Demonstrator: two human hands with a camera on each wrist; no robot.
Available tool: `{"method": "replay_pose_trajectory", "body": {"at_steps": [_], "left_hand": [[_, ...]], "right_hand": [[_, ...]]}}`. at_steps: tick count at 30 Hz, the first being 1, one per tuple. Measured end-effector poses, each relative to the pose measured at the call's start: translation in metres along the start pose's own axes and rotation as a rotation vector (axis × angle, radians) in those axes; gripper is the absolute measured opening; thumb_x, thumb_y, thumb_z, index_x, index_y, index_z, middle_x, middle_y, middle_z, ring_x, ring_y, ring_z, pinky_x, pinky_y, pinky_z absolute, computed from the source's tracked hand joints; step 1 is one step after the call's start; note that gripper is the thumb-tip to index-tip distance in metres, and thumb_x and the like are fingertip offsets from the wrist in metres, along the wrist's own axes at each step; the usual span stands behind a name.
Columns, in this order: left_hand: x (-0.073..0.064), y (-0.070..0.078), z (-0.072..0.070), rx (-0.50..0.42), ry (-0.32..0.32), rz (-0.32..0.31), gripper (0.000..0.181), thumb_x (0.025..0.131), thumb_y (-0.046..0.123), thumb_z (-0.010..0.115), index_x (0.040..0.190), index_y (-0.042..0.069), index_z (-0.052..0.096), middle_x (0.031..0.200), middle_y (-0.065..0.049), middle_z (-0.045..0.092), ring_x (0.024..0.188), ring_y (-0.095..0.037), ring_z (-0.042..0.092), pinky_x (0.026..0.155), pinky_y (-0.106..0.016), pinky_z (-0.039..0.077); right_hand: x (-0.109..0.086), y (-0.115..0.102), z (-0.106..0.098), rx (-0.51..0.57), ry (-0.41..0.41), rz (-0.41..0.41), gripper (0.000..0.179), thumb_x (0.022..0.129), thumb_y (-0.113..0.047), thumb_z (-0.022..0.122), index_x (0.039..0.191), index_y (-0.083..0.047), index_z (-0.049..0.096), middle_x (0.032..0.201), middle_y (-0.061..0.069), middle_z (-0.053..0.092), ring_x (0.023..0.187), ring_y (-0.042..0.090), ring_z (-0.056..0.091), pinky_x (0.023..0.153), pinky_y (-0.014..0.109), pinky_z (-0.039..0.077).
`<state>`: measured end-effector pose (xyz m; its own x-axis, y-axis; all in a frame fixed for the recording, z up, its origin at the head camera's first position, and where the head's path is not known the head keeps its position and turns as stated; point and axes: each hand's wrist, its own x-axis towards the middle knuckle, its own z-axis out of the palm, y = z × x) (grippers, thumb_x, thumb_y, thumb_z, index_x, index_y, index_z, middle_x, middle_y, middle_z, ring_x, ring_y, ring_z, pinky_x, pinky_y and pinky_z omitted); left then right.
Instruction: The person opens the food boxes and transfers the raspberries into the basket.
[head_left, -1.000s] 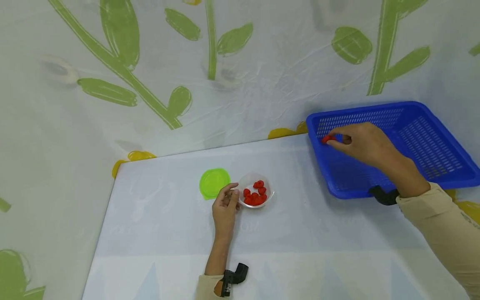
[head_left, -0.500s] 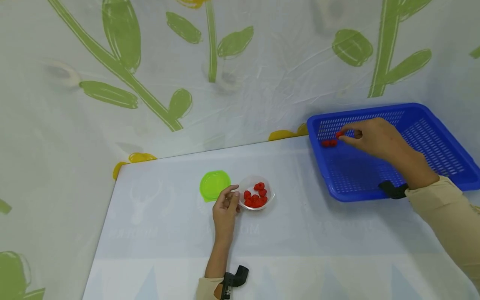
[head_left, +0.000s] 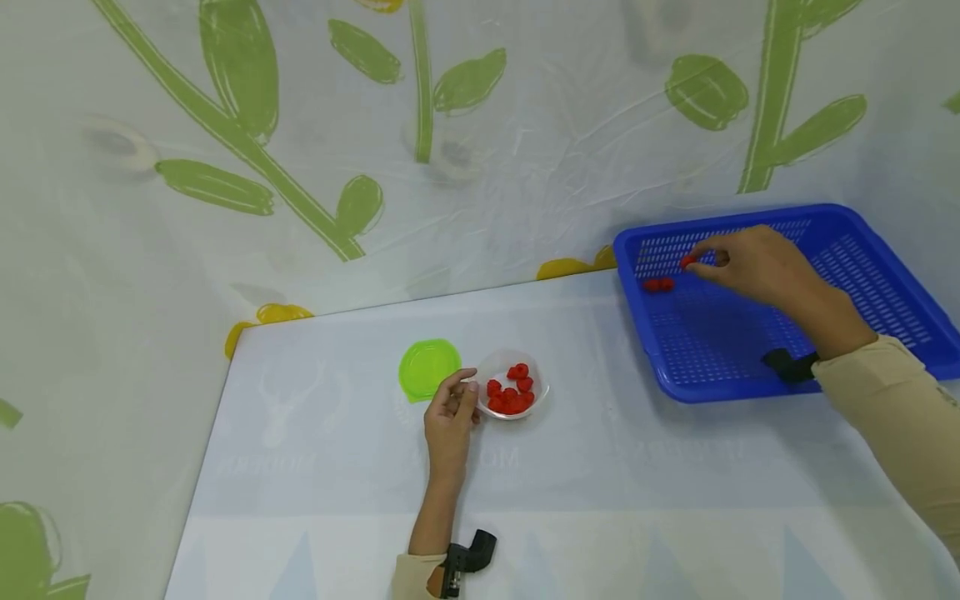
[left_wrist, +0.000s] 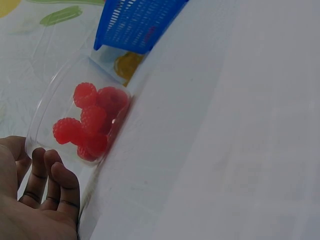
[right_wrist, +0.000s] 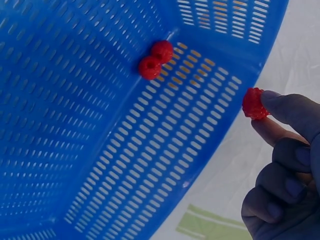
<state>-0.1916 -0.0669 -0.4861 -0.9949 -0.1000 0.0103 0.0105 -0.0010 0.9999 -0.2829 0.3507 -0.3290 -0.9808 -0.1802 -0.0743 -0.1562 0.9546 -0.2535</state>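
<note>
My right hand is over the blue plastic basket, pinching one red raspberry between thumb and index finger. Two more raspberries lie side by side in the basket, near its left end in the head view. At the table's middle, a clear plastic bowl contains several raspberries. My left hand holds this bowl by its left rim, thumb and index finger at the edge and the other fingers curled below.
A bright green square lid lies left of the bowl, just beyond my left hand. The white-covered table meets a plant-printed wall sheet at the back. The basket fills the table's back right corner.
My right hand's fingertips were low at the raspberries in the basket; they have moved up and right with one raspberry, leaving two there. The left hand and bowl stay put.
</note>
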Motion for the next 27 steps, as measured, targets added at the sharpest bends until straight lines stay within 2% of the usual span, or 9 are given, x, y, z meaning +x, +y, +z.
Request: {"method": "replay_pose_trajectory", "body": {"at_steps": [7,9,15,20,23,27], "left_hand": [[-0.005,0.024,0.002,0.005,-0.004,0.013,0.023,0.1,0.012,0.063,0.122,0.005,0.066,0.093,-0.024,0.059,0.068,-0.032,0.054,0.062,-0.024,0.051],[-0.005,0.02,0.002,0.002,-0.001,0.023,0.023,0.1,0.012,0.063,0.122,0.004,0.066,0.093,-0.024,0.059,0.068,-0.033,0.054,0.062,-0.024,0.051],[0.001,-0.003,0.0,-0.017,0.003,0.03,0.025,0.1,0.017,0.065,0.123,0.01,0.067,0.093,-0.019,0.06,0.068,-0.037,0.053,0.06,-0.024,0.05],[0.002,-0.006,-0.001,-0.021,-0.006,0.038,0.025,0.099,0.024,0.066,0.122,0.015,0.068,0.092,-0.014,0.06,0.067,-0.031,0.054,0.061,-0.024,0.05],[0.003,-0.006,0.0,-0.016,-0.009,0.023,0.025,0.099,0.022,0.066,0.122,0.014,0.068,0.092,-0.014,0.06,0.067,-0.029,0.054,0.061,-0.024,0.05],[0.004,-0.007,-0.001,-0.019,-0.005,0.02,0.025,0.099,0.017,0.065,0.123,0.012,0.067,0.094,-0.018,0.06,0.067,-0.028,0.054,0.061,-0.023,0.05]], "right_hand": [[0.009,0.008,0.0,0.007,-0.038,0.025,0.039,0.097,-0.029,0.066,0.121,0.001,0.069,0.093,0.022,0.068,0.068,0.026,0.054,0.054,0.04,0.045],[0.012,0.011,0.001,0.005,-0.048,0.028,0.039,0.098,-0.03,0.066,0.121,0.002,0.068,0.093,0.022,0.068,0.068,0.026,0.054,0.055,0.04,0.045],[0.019,0.018,0.005,0.017,-0.069,0.031,0.039,0.097,-0.028,0.066,0.118,0.004,0.069,0.089,0.018,0.07,0.065,0.024,0.053,0.054,0.038,0.043],[0.024,0.024,0.011,0.018,-0.079,0.029,0.036,0.097,-0.028,0.066,0.115,0.003,0.071,0.105,0.028,0.068,0.067,0.024,0.055,0.055,0.039,0.045],[0.026,0.027,0.015,0.018,-0.08,0.026,0.033,0.097,-0.026,0.067,0.114,0.002,0.072,0.112,0.03,0.066,0.076,0.032,0.061,0.062,0.047,0.05],[0.031,0.032,0.023,0.017,-0.093,0.021,0.031,0.096,-0.023,0.068,0.112,0.003,0.072,0.111,0.029,0.067,0.092,0.043,0.064,0.074,0.059,0.05]]}}
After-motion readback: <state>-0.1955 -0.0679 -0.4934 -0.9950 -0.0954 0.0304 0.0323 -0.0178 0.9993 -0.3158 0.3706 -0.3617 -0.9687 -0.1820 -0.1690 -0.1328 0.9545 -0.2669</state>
